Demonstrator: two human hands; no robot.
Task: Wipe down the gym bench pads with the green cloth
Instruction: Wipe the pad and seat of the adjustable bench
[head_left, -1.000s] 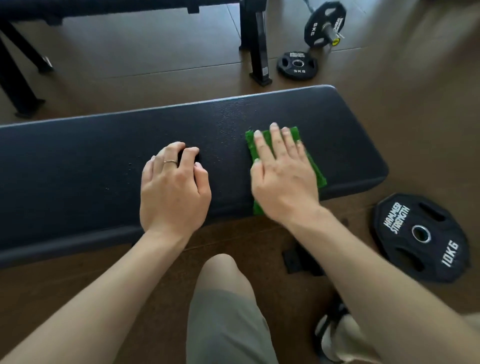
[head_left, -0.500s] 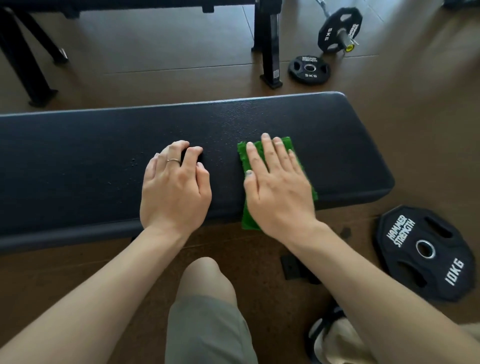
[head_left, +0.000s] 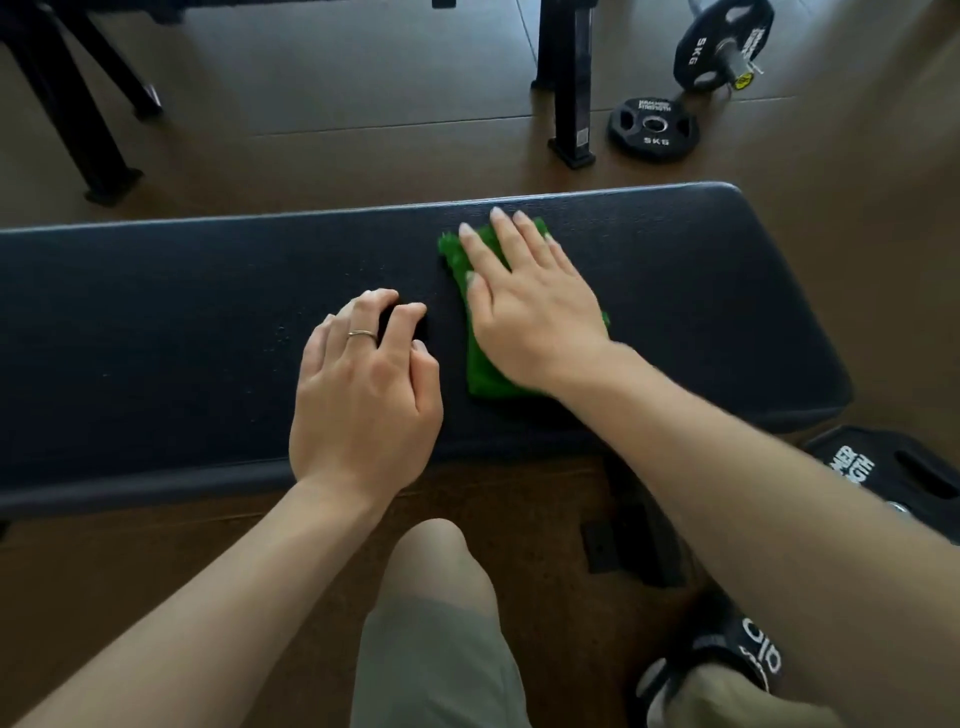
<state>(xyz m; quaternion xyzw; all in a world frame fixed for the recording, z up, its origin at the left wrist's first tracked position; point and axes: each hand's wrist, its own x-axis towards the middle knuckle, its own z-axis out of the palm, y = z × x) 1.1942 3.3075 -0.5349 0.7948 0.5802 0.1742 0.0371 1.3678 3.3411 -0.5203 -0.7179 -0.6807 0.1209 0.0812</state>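
your right hand (head_left: 524, 306) lies flat, fingers spread, pressing the cloth (head_left: 485, 374) onto the pad (head_left: 182, 322) for wiping; your left hand (head_left: 363, 395) braces beside it (fingers curled, seemingly holding nothing).

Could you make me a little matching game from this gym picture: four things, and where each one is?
Things:
1. cloth
2. left hand
3. ring
4. 5 kg plate

Places:
A. flat on the floor beyond the bench
B. under the right hand
C. on a left-hand finger
D. resting on bare pad

Pairs: 1-B, 2-D, 3-C, 4-A
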